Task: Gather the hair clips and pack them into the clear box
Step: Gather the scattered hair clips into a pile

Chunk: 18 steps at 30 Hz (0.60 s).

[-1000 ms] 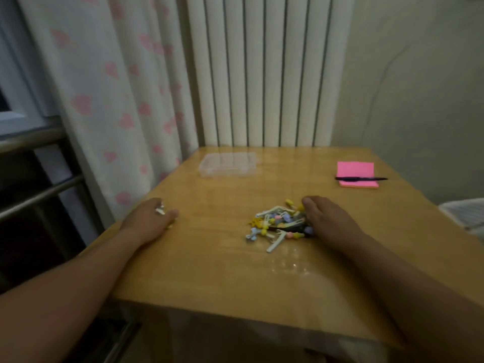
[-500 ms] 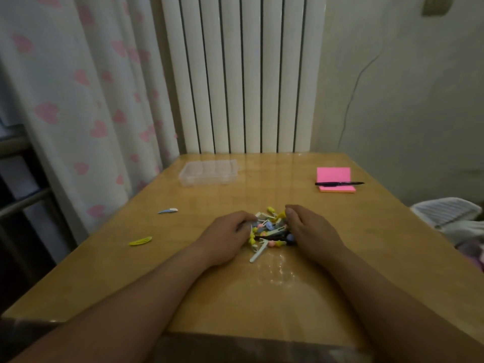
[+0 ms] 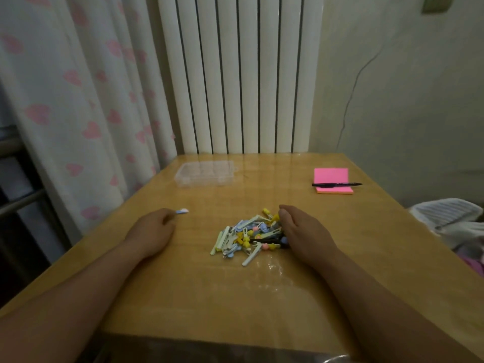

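A heap of small hair clips (image 3: 250, 238), pale green, blue, yellow, pink and black, lies mid-table. My right hand (image 3: 301, 231) rests palm down against the heap's right side, fingers curved along it and closed on nothing. My left hand (image 3: 153, 231) lies on the table left of the heap, fingers curled. One blue-and-white hair clip (image 3: 182, 211) sticks out from its fingertips. The clear box (image 3: 205, 174) stands shut at the far left of the table, apart from both hands.
A pink sticky-note pad (image 3: 332, 179) with a black pen (image 3: 336, 184) across it lies at the far right. A white radiator (image 3: 235, 74) stands behind the wooden table (image 3: 235, 297) and a curtain (image 3: 78, 100) hangs to its left. White fabric (image 3: 450, 216) lies past the right edge.
My left hand left the heap and went left to the stray blue-and-white clip, which has shifted a little rightward. The loose yellow clip is out of sight. My right hand stayed at the heap.
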{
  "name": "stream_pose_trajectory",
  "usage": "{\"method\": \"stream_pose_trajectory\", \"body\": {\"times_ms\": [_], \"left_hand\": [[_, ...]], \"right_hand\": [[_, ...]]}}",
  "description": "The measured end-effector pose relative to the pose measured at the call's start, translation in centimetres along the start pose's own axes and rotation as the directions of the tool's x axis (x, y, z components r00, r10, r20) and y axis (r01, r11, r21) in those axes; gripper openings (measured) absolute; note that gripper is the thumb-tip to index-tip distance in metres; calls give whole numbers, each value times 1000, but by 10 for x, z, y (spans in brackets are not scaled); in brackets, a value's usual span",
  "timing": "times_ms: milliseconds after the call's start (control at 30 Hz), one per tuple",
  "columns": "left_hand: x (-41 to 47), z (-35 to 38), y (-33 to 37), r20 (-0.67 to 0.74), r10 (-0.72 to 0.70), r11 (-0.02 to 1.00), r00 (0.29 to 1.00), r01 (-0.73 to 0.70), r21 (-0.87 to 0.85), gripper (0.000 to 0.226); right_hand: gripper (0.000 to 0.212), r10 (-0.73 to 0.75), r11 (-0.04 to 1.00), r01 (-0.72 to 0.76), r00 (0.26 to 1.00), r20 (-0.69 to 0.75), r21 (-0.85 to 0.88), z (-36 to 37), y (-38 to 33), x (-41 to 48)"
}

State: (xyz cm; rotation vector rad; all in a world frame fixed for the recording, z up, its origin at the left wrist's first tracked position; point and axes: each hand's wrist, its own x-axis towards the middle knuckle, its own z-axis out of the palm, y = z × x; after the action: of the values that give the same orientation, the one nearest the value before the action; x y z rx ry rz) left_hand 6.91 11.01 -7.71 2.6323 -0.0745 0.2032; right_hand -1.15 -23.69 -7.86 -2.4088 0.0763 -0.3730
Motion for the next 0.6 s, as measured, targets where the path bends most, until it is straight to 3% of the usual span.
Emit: {"method": "stream_pose_trajectory", "body": {"times_ms": [200,300,367,467,533,600], "left_hand": [[-16,19,53,150,307,950,940,-292,-109,36],[-25,24,69,166,360,926,918,-330,-181,35],[-29,17,63,64,286,946,956,-271,-176,34],[-40,-4,28,-97,51,999,994,-50,16,43],[-52,-12,7,-62,-95,986,993,103,131,53],[-60,-11,-3,2,-148,982,989,146,116,56]], "right_hand": [[44,7,1000,-7,1000,-5,-7,-2,-3,-2],[40,5,1000,-4,1000,-21,8,-3,-5,-5],[40,6,1000,-6,1000,-23,14,-4,-3,-6],[40,-2,1000,2,1000,-12,7,-3,-2,-3],[41,-3,1000,3,1000,-5,2,-2,-2,-1],[42,-2,1000,2,1000,3,4,0,-1,0]]}}
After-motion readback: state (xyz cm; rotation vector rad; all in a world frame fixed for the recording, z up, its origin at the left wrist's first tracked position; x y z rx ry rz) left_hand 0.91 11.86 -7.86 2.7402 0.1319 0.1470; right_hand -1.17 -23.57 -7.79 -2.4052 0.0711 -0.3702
